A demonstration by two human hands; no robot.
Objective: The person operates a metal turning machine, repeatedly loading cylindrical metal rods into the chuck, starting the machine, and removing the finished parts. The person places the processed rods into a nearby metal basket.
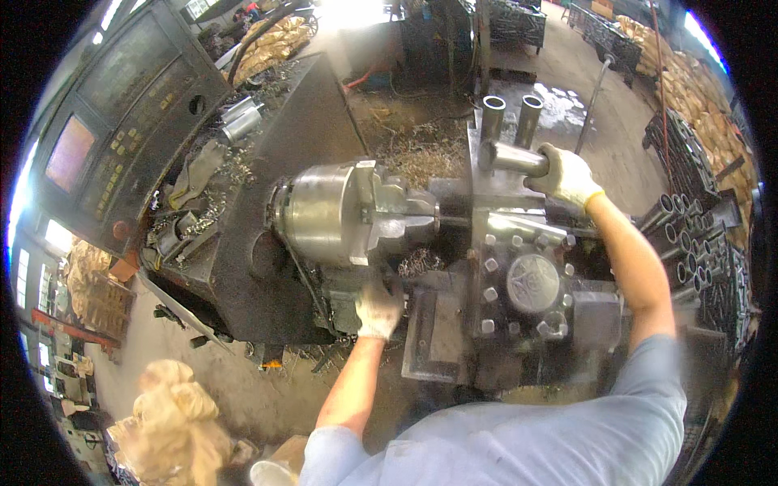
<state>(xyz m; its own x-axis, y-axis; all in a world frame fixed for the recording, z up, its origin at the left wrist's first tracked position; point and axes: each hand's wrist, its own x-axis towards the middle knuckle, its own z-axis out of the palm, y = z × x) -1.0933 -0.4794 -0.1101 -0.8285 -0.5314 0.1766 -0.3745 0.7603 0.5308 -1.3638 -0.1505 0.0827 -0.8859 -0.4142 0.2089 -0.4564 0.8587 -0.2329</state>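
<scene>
My right hand (pixel 565 175), in a white work glove, grips one end of a short metal tube (pixel 518 159) and holds it tilted above the lathe carriage. Just beyond it, two similar tubes (pixel 492 120) stand upright, their open ends facing up. My left hand (pixel 380 308), also gloved, is blurred below the lathe chuck (pixel 322 212); whether it holds anything is unclear. The chuck's stepped jaws (pixel 404 222) point right, toward a thin shaft. Nearer me, the square tool post (pixel 532 283) carries several bolts, and a bright metal cylinder (pixel 526 226) lies along its far side.
Metal chips (pixel 419 152) cover the area behind the chuck. A control cabinet (pixel 134 121) stands at the left, near a dark headstock cover (pixel 273 255). Several tubes (pixel 687 243) are stacked at the right. Tan sacks (pixel 176 419) sit on the floor at lower left.
</scene>
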